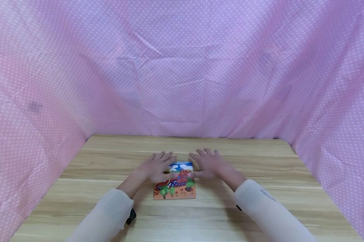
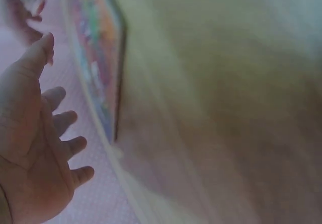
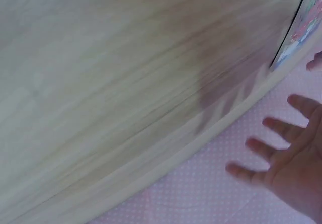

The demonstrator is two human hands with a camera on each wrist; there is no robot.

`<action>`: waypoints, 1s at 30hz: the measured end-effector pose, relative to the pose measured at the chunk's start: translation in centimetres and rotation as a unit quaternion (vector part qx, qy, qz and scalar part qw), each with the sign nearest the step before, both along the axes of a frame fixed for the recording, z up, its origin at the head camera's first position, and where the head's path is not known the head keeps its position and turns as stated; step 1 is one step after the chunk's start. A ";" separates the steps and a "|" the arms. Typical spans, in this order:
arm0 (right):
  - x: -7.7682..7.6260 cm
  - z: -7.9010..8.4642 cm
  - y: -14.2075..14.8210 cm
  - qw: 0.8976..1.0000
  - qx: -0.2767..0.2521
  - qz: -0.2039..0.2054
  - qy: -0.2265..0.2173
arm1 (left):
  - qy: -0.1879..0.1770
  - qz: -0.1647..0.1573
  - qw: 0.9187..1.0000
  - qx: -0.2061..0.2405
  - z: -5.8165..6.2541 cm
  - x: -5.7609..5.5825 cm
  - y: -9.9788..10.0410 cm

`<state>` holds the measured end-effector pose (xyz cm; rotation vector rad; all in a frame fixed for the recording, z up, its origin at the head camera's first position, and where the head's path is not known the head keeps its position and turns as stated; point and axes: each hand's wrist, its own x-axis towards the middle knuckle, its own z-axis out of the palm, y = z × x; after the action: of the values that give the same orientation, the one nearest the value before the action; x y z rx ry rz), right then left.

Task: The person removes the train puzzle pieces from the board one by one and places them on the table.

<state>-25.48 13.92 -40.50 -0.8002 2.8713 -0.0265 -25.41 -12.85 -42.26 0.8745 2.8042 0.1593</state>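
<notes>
A square jigsaw puzzle board [image 1: 179,191] with a red train, trees and a blue sky lies flat on the table. In the left wrist view the puzzle board [image 2: 100,48] appears edge-on and blurred. My left hand [image 1: 157,167] hovers over its left side, fingers spread and holding nothing; in the left wrist view the left hand [image 2: 37,138] shows its palm. To the right of the board is my right hand [image 1: 210,164], its fingers spread and its palm free, as the right hand [image 3: 297,158] shows in the right wrist view. Both hands appear raised off the tabletop.
The wood-grain table [image 1: 245,154] reaches back to a pink polka-dot cloth [image 1: 182,84], which hangs behind and along both sides. Dark wrist straps [image 1: 131,216] show beneath the pale sleeves [image 1: 109,211].
</notes>
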 end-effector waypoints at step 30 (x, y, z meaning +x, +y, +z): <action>-1.6 -2.3 -1.1 0.983 -0.161 -0.008 -0.083 | 0.074 -0.078 0.992 0.069 -2.8 0.7 -0.2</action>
<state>-27.10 12.80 -42.75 -0.7842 2.7479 -0.5452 -24.67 -13.04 -45.10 1.1784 2.8707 0.2771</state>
